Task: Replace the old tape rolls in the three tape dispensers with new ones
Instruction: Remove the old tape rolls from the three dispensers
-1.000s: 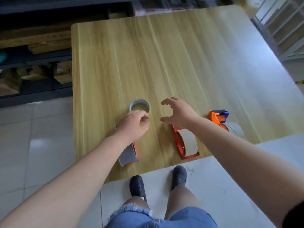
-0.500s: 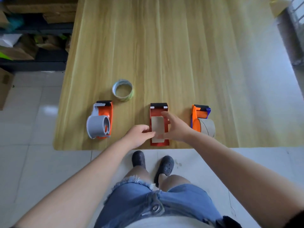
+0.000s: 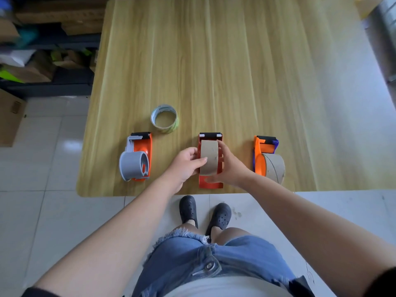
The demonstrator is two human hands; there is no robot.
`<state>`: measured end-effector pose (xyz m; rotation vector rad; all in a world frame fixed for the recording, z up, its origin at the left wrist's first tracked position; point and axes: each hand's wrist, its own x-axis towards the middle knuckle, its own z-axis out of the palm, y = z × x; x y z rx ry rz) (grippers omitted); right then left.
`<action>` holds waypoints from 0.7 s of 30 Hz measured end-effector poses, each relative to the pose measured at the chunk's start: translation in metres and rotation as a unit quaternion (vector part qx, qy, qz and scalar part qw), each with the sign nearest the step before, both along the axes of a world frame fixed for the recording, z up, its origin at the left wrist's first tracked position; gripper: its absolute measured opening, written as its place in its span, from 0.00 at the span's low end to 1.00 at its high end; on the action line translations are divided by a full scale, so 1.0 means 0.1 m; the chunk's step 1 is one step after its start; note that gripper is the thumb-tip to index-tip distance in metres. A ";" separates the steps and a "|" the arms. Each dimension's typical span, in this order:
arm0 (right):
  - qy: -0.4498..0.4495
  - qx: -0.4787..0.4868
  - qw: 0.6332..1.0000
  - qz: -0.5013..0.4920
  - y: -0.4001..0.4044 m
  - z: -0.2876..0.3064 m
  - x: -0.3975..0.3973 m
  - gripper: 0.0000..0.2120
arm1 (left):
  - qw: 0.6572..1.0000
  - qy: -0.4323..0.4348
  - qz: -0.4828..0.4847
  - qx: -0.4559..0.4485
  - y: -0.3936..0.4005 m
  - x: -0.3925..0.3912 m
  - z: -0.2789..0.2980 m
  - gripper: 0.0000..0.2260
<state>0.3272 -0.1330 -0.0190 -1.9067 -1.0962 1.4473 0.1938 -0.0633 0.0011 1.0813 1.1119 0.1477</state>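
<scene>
Three tape dispensers stand in a row near the front edge of the wooden table [image 3: 235,61]. The left dispenser [image 3: 137,159] is orange with a bare grey hub. In the middle, the red dispenser [image 3: 211,183] carries a brown cardboard roll [image 3: 209,156]. My left hand [image 3: 186,162] grips that roll from the left side. My right hand [image 3: 227,166] holds the red dispenser's right side, thumb under the roll. At the right, the orange and purple dispenser [image 3: 264,151] carries another brown cardboard roll [image 3: 275,168]. A clear tape roll [image 3: 164,118] lies flat behind the left dispenser.
Dark shelving with cardboard boxes [image 3: 32,61] stands left of the table. A brown box [image 3: 10,118] sits on the tiled floor at far left. My feet in dark clogs [image 3: 203,213] are just under the table's front edge.
My hands left the clear tape roll and came back to the middle dispenser. Both now grip it, left on the cardboard roll, right on the frame. The camera tilted down.
</scene>
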 end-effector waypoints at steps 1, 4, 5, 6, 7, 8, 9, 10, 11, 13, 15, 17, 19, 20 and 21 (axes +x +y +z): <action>0.025 0.006 0.999 -0.026 0.01 0.02 0.01 0.51 | 1.000 -0.001 0.002 -0.008 0.04 0.01 0.02 0.07; 0.071 -0.001 0.996 -0.057 0.09 0.07 0.06 0.48 | 1.000 0.000 0.003 -0.014 0.13 0.03 0.07 0.08; 0.083 -0.004 0.995 -0.056 0.12 0.07 0.07 0.47 | 1.000 0.002 0.004 -0.009 0.15 0.04 0.08 0.08; 0.094 -0.007 0.994 -0.055 0.15 0.08 0.08 0.46 | 1.000 0.001 0.005 -0.006 0.17 0.04 0.09 0.08; 0.103 -0.011 0.993 -0.055 0.17 0.08 0.09 0.45 | 1.000 -0.002 0.007 -0.005 0.18 0.05 0.09 0.07; 0.112 -0.014 0.992 -0.058 0.19 0.07 0.10 0.45 | 1.000 -0.005 0.012 -0.006 0.19 0.06 0.10 0.08; 0.119 -0.018 0.991 -0.061 0.20 0.06 0.10 0.45 | 1.000 -0.007 0.020 -0.008 0.19 0.07 0.10 0.08; 0.124 -0.021 0.990 -0.063 0.21 0.05 0.11 0.45 | 1.000 -0.007 0.029 -0.010 0.19 0.07 0.10 0.09; 0.125 -0.023 0.990 -0.066 0.22 0.04 0.11 0.44 | 0.999 -0.006 0.035 -0.010 0.19 0.08 0.10 0.10; 0.123 -0.026 0.989 -0.072 0.22 0.02 0.12 0.42 | 0.999 0.001 0.037 -0.003 0.20 0.07 0.09 0.11; 0.121 -0.032 0.989 -0.076 0.21 0.01 0.15 0.42 | 0.999 0.009 0.033 0.004 0.20 0.05 0.07 0.11; 0.117 -0.041 0.989 -0.077 0.18 0.03 0.19 0.43 | 0.999 0.016 0.035 0.003 0.20 0.02 0.04 0.10; 0.103 -0.046 0.990 -0.083 0.15 0.04 0.25 0.43 | 0.999 0.022 0.042 0.000 0.18 -0.02 0.01 0.10; 0.094 -0.048 0.990 -0.090 0.13 0.04 0.28 0.44 | 0.998 0.026 0.050 -0.002 0.17 -0.03 0.00 0.09; 0.083 -0.049 0.991 -0.098 0.11 0.05 0.31 0.44 | 0.998 0.029 0.058 -0.005 0.16 -0.05 -0.02 0.09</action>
